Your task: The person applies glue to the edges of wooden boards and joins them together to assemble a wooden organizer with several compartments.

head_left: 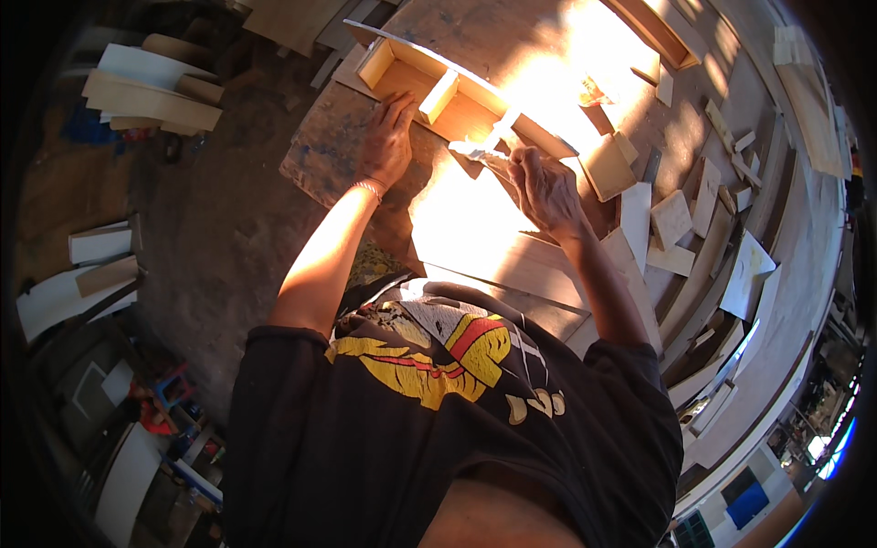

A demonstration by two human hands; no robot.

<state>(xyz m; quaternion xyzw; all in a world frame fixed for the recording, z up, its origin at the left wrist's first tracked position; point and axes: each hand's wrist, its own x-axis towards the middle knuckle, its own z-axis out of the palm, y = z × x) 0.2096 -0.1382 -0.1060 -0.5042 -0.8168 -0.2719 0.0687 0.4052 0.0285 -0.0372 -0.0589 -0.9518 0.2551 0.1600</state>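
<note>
A shallow wooden box (475, 102) with upright dividers lies at a slant on the far side of the worktable. My left hand (391, 137) is closed on its near left edge, fingers over the wood. In my right hand (545, 187), the fingers are wrapped round a slim brush-like tool (475, 152) with a whitish end; glare blurs its exact kind. That end points left, close by the box's near right part. One pale divider (440, 97) stands near the middle of the box, in sunlight.
Wood offcuts (671, 219) lie scattered on the right side. A long trough-like wooden piece (653, 32) is at the far right. Bright sun washes out part of the worktable (333, 137). Stacked boards (151, 96) stand at the far left, with more boards (78, 292) below them.
</note>
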